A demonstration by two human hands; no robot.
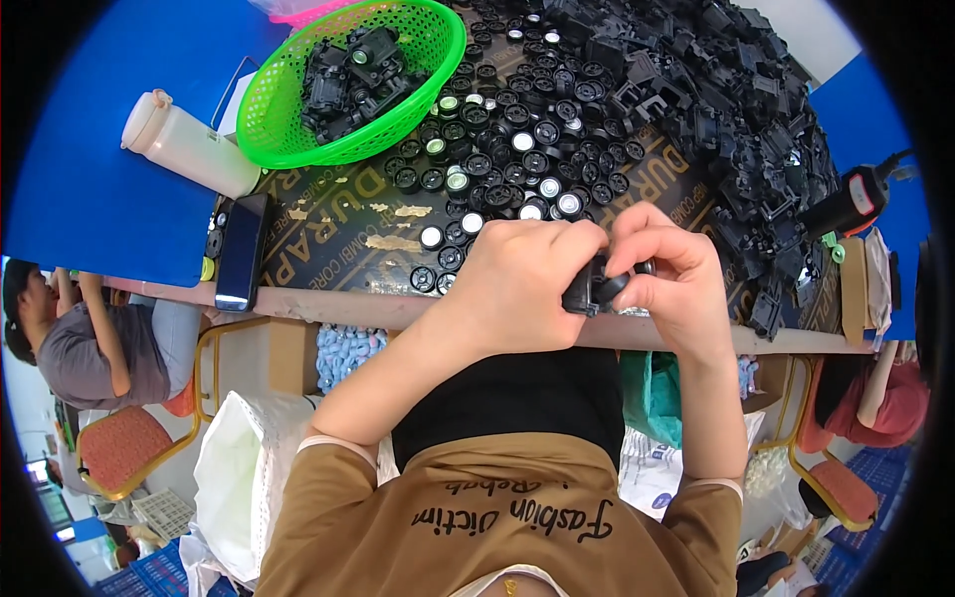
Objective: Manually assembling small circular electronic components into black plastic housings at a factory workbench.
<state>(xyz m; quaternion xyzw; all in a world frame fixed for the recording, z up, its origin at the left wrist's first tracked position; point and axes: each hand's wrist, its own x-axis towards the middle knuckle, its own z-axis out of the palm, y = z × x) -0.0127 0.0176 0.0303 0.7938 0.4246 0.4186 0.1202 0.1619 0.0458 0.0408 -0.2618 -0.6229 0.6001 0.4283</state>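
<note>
Just above the table's near edge, my left hand [522,279] is closed round a small black plastic part [580,297], mostly hidden by the fingers. My right hand [681,274] pinches a black wheel [610,290] between thumb and fingers, up against that part. Whether the wheel is fixed to it I cannot tell. Beyond my hands lie many loose black wheels [507,164], some showing white or silvery round faces. A large heap of black plastic parts [716,109] covers the right side of the table.
A green basket [450,70] at the back left holds black assemblies. Left of it are a whitish bottle [189,144] and a phone [242,254] at the table edge. A black corded tool [846,202] lies at right. Other people [90,333] sit at both sides.
</note>
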